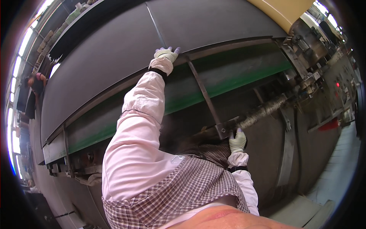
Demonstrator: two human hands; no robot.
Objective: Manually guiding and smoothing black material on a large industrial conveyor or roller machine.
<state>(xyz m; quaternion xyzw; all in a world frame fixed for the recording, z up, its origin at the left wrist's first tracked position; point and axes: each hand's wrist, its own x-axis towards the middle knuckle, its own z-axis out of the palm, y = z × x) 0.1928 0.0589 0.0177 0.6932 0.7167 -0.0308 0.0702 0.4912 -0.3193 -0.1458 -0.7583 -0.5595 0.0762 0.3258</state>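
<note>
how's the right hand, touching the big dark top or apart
Apart. The head view shows the right hand near the lower end of the slanted bar, with the green strip between it and the dark top.

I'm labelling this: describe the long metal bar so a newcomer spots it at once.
Find the big dark surface across the upper middle, with the left hand at its near edge. Just right of that hand, a slim metal bar slants down across the green strip toward the right hand. It looks longer than the other bar at lower left.
</note>
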